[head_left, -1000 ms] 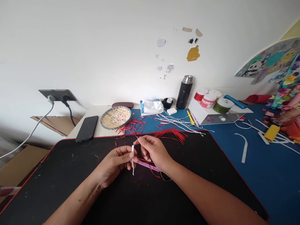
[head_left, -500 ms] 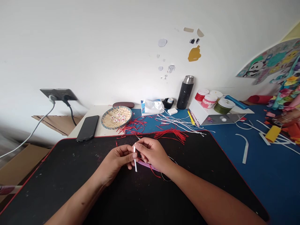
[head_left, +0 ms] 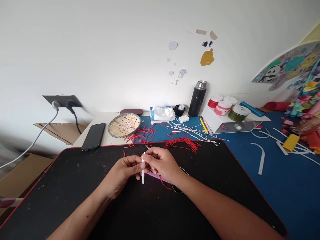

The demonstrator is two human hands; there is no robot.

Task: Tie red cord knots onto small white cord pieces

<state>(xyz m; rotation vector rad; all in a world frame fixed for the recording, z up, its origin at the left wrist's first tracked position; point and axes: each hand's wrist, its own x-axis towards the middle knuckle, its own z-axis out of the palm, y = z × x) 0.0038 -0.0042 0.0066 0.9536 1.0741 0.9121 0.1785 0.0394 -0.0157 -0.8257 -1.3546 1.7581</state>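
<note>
A narrow white strip (head_left: 143, 176) stands nearly upright between my hands, over the black mat. My left hand (head_left: 127, 170) pinches it around the middle, thumb on the near side. Thumb and fingers of my right hand (head_left: 160, 163) close on its upper end. Behind and below my right hand lies a pink-purple object (head_left: 155, 175), mostly covered, so its kind is unclear. A red cord (head_left: 165, 185) trails from beside it onto the mat. A thin dark loop (head_left: 177, 191) shows partly past my right wrist.
Red cords (head_left: 183, 143) and white cords (head_left: 195, 131) lie beyond my hands. Farther back are a woven basket (head_left: 112, 134) with small pieces, a phone (head_left: 93, 136), a tissue box (head_left: 162, 115), a black flask (head_left: 197, 100) and ribbon spools (head_left: 238, 114). White strips (head_left: 261, 160) lie at right.
The lower end of the white strip has shifted slightly left. Both hands keep nearly the same place and grip.
</note>
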